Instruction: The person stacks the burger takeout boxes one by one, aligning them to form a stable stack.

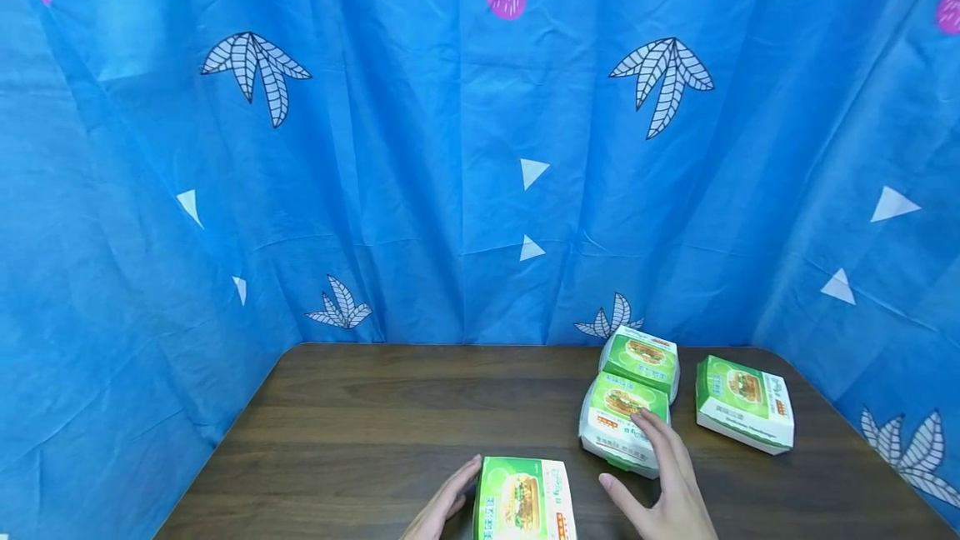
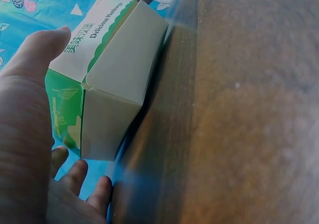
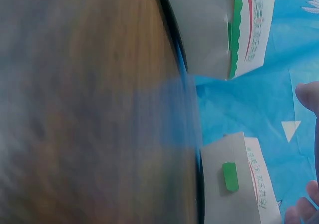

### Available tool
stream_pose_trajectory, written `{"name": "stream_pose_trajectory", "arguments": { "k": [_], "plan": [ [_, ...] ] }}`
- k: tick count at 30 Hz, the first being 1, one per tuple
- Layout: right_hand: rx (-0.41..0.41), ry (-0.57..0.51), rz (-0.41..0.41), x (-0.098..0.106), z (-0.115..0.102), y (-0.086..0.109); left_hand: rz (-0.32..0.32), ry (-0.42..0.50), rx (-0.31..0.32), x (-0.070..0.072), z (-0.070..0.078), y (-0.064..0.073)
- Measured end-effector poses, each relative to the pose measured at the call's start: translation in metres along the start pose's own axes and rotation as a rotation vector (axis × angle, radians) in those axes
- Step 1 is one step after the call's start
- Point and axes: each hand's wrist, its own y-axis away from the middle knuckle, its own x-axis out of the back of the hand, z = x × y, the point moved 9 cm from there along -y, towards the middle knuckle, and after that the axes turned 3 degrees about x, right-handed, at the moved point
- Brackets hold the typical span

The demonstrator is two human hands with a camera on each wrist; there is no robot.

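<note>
A green-and-white hamburger box sits at the front of the table, cut off by the lower frame edge. My left hand is at its left side; in the left wrist view the thumb lies along the box with the other fingers spread beyond it. To the right, my right hand has its thumb and fingers apart beside another hamburger box, the fingertips near or over its right edge. Whether they touch is unclear. In the right wrist view, the right thumb is clear of both boxes.
Directly behind the box near my right hand stands another hamburger box, touching it. A further box lies apart at the right of the brown wooden table. A patterned blue cloth hangs behind and along both sides.
</note>
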Motion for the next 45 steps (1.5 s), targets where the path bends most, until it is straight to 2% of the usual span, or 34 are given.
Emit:
{"name": "stream_pose_trajectory", "arguments": {
  "k": [1, 4, 7, 11, 14, 15, 19, 22, 25, 29, 31, 36, 39, 41, 45],
  "plan": [
    [0.014, 0.004, 0.01, 0.001, 0.0, -0.001, -0.005, 0.012, 0.035, -0.001, -0.001, 0.002],
    [0.076, 0.011, 0.049, 0.005, -0.001, -0.005, -0.014, 0.016, 0.049, -0.001, 0.0, 0.004],
    [0.109, 0.037, 0.068, 0.008, 0.001, -0.01, -0.031, 0.032, 0.101, -0.002, -0.004, 0.007],
    [0.144, 0.054, 0.095, 0.011, 0.007, -0.016, -0.009, -0.004, -0.051, 0.0, 0.001, 0.0],
    [0.17, 0.051, 0.106, 0.011, 0.011, -0.019, 0.005, -0.019, -0.131, 0.0, 0.002, -0.002],
    [0.171, 0.052, 0.103, 0.011, 0.013, -0.019, 0.009, -0.012, -0.129, 0.0, 0.001, -0.002],
    [0.152, 0.06, 0.088, 0.01, 0.02, -0.022, 0.027, -0.016, -0.08, 0.001, 0.0, 0.001],
    [0.127, 0.067, 0.072, 0.009, 0.024, -0.024, 0.001, 0.003, 0.044, 0.0, -0.002, 0.005],
    [0.088, 0.079, 0.039, 0.007, 0.03, -0.027, -0.029, 0.025, 0.139, -0.002, -0.004, 0.008],
    [0.047, 0.079, 0.01, 0.005, 0.036, -0.03, -0.044, 0.027, 0.133, -0.002, -0.006, 0.008],
    [0.048, 0.069, 0.013, 0.006, 0.038, -0.032, -0.028, -0.01, 0.025, 0.001, -0.004, 0.004],
    [0.064, 0.057, 0.023, 0.008, 0.039, -0.038, 0.042, -0.107, -0.315, 0.006, 0.004, -0.004],
    [0.082, 0.06, 0.019, 0.008, 0.039, -0.04, 0.046, -0.131, -0.382, 0.004, 0.005, -0.006],
    [0.092, 0.058, 0.017, 0.007, 0.04, -0.042, 0.038, -0.117, -0.304, 0.003, 0.003, -0.007],
    [0.084, 0.078, 0.008, 0.007, 0.043, -0.044, 0.006, -0.055, -0.093, -0.002, -0.002, -0.001]
  ]
}}
